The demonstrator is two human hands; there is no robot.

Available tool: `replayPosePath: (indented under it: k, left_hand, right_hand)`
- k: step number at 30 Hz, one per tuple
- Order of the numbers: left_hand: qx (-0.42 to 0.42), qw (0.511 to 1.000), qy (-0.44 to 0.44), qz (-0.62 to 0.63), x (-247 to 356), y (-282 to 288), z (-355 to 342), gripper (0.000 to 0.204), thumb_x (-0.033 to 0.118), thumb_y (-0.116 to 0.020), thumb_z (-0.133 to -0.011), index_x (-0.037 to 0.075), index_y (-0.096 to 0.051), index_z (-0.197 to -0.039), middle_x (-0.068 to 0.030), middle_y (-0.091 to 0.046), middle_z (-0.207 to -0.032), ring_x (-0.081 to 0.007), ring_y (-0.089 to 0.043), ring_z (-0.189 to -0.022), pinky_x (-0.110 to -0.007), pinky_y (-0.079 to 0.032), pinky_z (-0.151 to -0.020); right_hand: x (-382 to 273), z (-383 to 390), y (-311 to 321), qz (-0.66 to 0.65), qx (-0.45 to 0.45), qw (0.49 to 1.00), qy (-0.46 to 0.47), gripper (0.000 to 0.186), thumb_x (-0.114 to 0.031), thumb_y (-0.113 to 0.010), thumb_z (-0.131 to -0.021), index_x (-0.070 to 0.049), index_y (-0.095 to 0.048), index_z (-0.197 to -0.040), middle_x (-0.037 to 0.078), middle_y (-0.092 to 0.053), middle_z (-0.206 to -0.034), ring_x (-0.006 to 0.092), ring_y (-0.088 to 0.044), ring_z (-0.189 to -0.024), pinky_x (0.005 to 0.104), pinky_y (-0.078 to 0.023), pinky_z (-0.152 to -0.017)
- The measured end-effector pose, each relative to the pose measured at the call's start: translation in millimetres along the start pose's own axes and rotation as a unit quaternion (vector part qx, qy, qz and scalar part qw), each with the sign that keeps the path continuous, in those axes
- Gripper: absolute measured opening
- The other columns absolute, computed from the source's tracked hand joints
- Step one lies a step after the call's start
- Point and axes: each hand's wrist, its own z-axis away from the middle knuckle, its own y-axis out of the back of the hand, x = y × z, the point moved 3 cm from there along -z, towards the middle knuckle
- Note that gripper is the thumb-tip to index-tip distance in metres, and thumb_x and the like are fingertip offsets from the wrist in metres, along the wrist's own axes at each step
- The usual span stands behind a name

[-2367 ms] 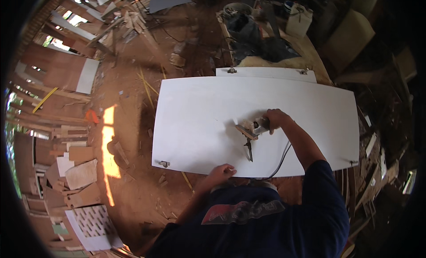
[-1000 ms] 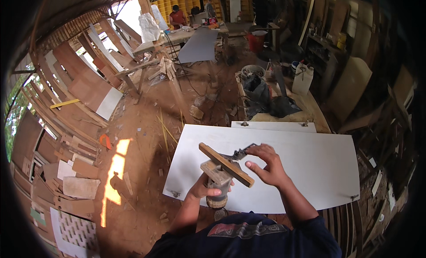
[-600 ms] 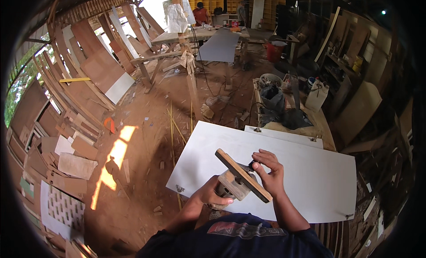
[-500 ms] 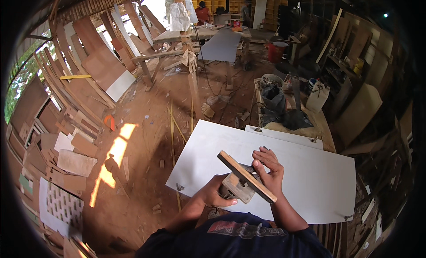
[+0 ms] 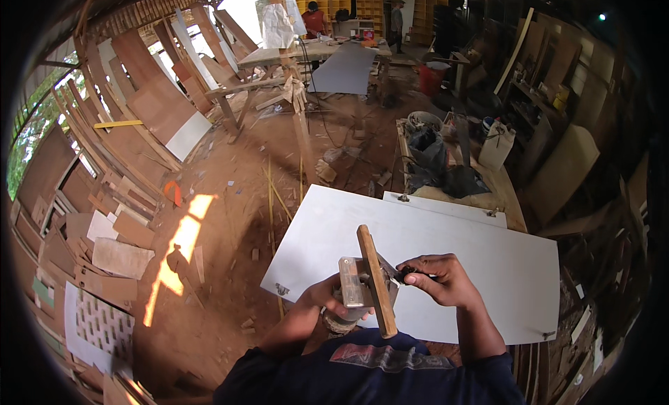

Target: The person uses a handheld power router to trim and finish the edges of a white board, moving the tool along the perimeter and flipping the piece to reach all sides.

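My left hand point(image 5: 322, 298) is wrapped round the body of a hand-held router point(image 5: 354, 283), held up in front of my chest with its flat, clear-looking base plate turned up. A wooden strip point(image 5: 377, 283) crosses the base like a fence. My right hand point(image 5: 449, 278) pinches a small black knob or handle point(image 5: 407, 273) at the router's right side; what it joins to is partly hidden. Beneath both hands lies a large white panel point(image 5: 495, 279), with metal hinges point(image 5: 281, 289) near its edges.
A second white panel point(image 5: 446, 208) lies just beyond, beside a bench with black plastic bags point(image 5: 426, 150) and a white jug point(image 5: 497, 146). Boards point(image 5: 150, 105) lean along the left wall. Scraps litter the dirt floor. Two people point(image 5: 315, 20) stand far back near a worktable point(image 5: 306, 54).
The router has turned so its wooden strip stands more upright. My right hand has gone from spread fingers beside it to pinching the black knob, with the wrist farther right.
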Motion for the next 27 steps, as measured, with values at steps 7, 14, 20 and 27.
replayPosePath:
  k: [7, 14, 20, 27]
  left_hand:
    - [0.009, 0.999, 0.052, 0.001, -15.5, 20.4, 8.1, 0.087, 0.002, -0.082, -0.073, -0.003, -0.040, -0.150, -0.0245, -0.065, -0.127, -0.0341, -0.069, -0.112, -0.047, -0.060, -0.092]
    - [0.000, 0.998, 0.062, 0.005, -18.3, 22.9, 8.1, 0.082, 0.003, -0.081, -0.074, -0.004, -0.044, -0.147, -0.0277, -0.066, -0.122, -0.0373, -0.071, -0.107, -0.050, -0.061, -0.089]
    - [-0.022, 0.999, 0.047, 0.006, -20.3, 33.8, 2.5, 0.080, 0.005, -0.082, -0.072, -0.004, -0.047, -0.144, -0.0276, -0.068, -0.116, -0.0372, -0.073, -0.100, -0.049, -0.062, -0.084]
    - [0.016, 0.999, 0.038, 0.008, 7.3, 15.9, -22.9, 0.093, 0.019, -0.087, -0.071, -0.006, -0.041, -0.149, -0.0269, -0.062, -0.128, -0.0373, -0.068, -0.110, -0.047, -0.058, -0.091]
  right_hand:
    - [22.5, 16.6, -11.6, -0.012, 0.016, 0.999, -0.050, 0.029, -0.025, -0.072, -0.101, -0.001, -0.078, -0.116, 0.011, -0.075, -0.082, 0.0156, -0.070, -0.074, 0.0311, -0.057, -0.072]
    - [29.4, 20.7, -8.0, -0.014, 0.004, 0.998, -0.056, 0.031, -0.029, -0.071, -0.102, -0.003, -0.077, -0.118, 0.012, -0.077, -0.085, 0.0174, -0.072, -0.077, 0.0328, -0.057, -0.073]
    - [24.8, 27.6, -6.2, -0.041, -0.009, 0.995, -0.088, 0.030, -0.024, -0.073, -0.101, -0.002, -0.077, -0.121, 0.011, -0.078, -0.089, 0.0139, -0.073, -0.084, 0.0308, -0.058, -0.079]
    - [-3.4, 3.2, 31.9, 0.049, 0.004, 0.994, -0.094, 0.041, -0.030, -0.080, -0.094, -0.001, -0.075, -0.122, 0.016, -0.079, -0.097, 0.0180, -0.073, -0.091, 0.0346, -0.057, -0.084]
